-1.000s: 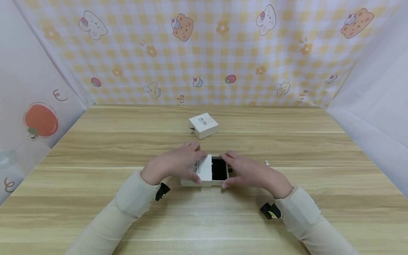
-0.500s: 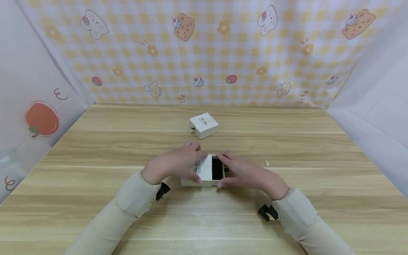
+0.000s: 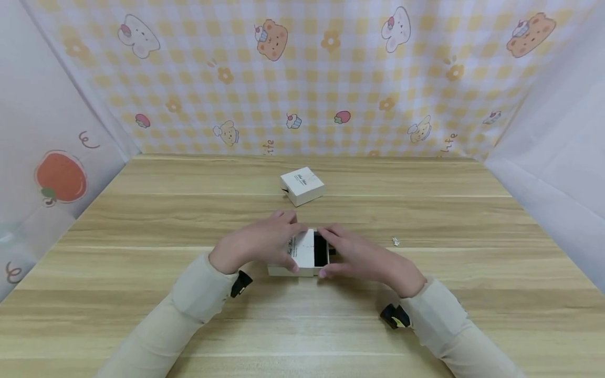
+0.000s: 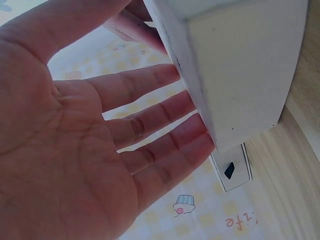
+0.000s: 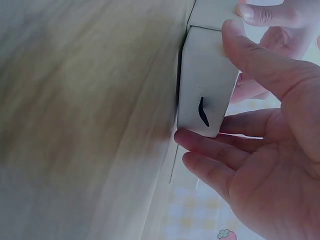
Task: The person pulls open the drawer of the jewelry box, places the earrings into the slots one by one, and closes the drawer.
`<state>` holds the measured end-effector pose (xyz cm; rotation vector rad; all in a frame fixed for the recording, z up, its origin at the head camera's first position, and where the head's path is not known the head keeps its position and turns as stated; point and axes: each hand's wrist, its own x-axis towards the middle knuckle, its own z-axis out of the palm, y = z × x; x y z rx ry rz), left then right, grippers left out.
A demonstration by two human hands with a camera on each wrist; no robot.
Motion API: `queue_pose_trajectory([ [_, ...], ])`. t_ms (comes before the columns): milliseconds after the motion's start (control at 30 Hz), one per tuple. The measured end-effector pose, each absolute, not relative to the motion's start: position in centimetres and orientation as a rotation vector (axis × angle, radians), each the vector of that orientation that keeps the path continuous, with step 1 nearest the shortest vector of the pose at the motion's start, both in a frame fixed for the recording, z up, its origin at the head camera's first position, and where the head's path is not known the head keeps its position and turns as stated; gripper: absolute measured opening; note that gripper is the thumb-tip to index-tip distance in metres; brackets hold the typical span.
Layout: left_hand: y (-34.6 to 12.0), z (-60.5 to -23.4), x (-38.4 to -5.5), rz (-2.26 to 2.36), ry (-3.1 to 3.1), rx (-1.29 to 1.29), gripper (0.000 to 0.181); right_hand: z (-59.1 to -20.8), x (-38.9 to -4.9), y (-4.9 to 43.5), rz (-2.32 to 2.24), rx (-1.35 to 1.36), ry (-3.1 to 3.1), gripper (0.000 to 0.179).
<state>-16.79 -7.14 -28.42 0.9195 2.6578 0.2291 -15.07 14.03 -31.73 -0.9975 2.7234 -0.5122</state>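
Observation:
A white drawer-style gift box with black lettering on its sleeve (image 3: 304,248) lies in front of me. My left hand (image 3: 264,240) holds the sleeve, thumb at the near side and fingers at the far side. From its right end the drawer (image 3: 321,251), lined in black, sticks out a short way. My right hand (image 3: 364,256) grips that drawer by its near and far sides. In the right wrist view, a black pull tab (image 5: 203,112) shows on the drawer front (image 5: 207,70), between thumb and fingers. The left wrist view shows fingertips (image 4: 197,135) against the sleeve's side.
Behind the hands, a second white box (image 3: 302,185) with similar lettering stands on the wooden table (image 3: 302,325). A small silvery piece (image 3: 395,241) lies beyond the right wrist. A yellow checked curtain (image 3: 312,79) hangs behind the table.
My right hand has moved left, sliding the drawer further into the sleeve, so less black lining shows. My left hand and the second box have stayed in place.

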Motion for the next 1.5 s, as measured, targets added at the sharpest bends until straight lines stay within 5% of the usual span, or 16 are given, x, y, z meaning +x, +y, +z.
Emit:
queue_pose_trajectory([
  [833,-7.1,-28.3,-16.7,0.242,2.657,0.887,0.077,-30.9,-15.6,14.6,-0.624,-0.806,2.659,0.084],
  [1233,-7.1,-28.2,-16.7,0.254,2.653,0.877,0.078,-31.2,-15.9,15.0,-0.500,-0.951,2.789,0.024],
  [1500,-7.1,-28.2,-16.7,0.236,2.656,0.878,0.078,-31.9,-16.0,14.7,-0.468,-0.957,2.801,0.011],
])
